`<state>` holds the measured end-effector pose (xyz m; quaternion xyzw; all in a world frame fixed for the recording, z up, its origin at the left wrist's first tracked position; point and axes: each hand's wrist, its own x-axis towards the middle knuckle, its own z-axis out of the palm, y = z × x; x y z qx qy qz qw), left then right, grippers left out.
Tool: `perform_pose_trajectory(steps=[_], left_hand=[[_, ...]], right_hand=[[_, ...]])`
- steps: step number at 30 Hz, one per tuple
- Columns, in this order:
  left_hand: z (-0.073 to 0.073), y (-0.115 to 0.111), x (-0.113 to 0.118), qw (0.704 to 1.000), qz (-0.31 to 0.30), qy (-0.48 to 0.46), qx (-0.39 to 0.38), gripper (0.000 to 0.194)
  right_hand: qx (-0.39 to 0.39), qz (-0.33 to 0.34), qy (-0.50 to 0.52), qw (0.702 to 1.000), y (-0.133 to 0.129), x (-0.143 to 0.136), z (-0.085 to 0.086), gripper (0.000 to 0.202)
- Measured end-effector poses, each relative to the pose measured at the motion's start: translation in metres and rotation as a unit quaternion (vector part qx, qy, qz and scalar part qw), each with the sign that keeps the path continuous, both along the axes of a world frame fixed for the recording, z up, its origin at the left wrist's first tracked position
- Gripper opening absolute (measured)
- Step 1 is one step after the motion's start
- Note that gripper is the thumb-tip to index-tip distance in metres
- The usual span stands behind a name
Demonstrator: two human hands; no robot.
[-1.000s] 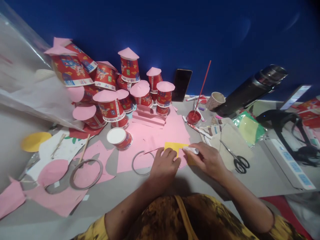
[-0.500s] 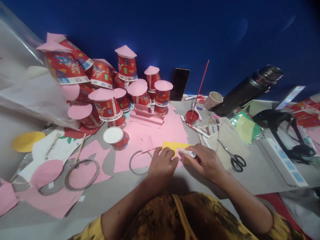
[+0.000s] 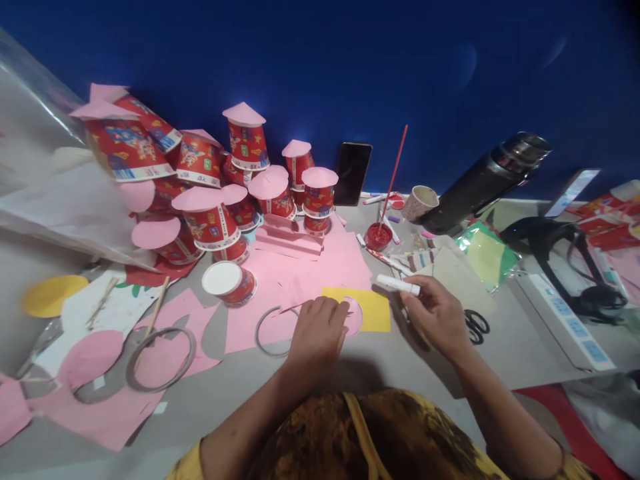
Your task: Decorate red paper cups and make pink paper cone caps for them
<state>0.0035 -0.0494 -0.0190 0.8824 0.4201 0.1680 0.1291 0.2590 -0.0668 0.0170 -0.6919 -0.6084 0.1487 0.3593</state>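
Observation:
My right hand [image 3: 436,315] is closed round a white marker pen [image 3: 398,285], held up to the right of a yellow paper [image 3: 376,312]. The pen's white end points left, apart from the paper. My left hand [image 3: 318,332] lies over the left side of the yellow paper, fingers bent downward and pressing on it. Under its fingertips is a small round pink piece [image 3: 355,317], partly hidden by the hand. Just left of that hand, a grey ring [image 3: 259,341] rests on a large pink sheet [image 3: 240,327].
Red paper cups with pink cone tops [image 3: 207,220] crowd the back left. A cup with a white base [image 3: 223,279] lies tilted in front. To the right are scissors [image 3: 477,327], a red paint pot [image 3: 379,237], a black flask [image 3: 487,183] and a power strip [image 3: 570,320].
My right hand has lifted the marker off the yellow paper and moved right, uncovering more of the paper. My left hand stays on the paper, its fingers drawn closer together.

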Motion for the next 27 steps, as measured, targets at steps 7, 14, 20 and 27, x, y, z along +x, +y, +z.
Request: perform_pose_trajectory(steps=[7, 14, 20, 27], left_hand=[[0.017, 0.004, -0.003, 0.951, 0.097, -0.262, -0.132, 0.014], [0.041, 0.004, 0.005, 0.839, 0.234, -0.429, -0.239, 0.014], [0.042, 0.007, 0.018, 0.844, 0.217, -0.426, -0.243, 0.018], [0.037, 0.014, 0.01, 0.72, 0.201, -0.503, -0.434, 0.053]], right_hand=[[0.03, -0.038, -0.02, 0.999, -0.006, -0.019, -0.027, 0.022], [0.099, 0.03, -0.065, 0.992, -0.008, -0.024, -0.022, 0.018], [-0.053, 0.084, 0.165, 0.981, -0.01, -0.051, -0.003, 0.018], [-0.135, 0.074, 0.226, 0.962, -0.001, -0.06, -0.003, 0.028]])
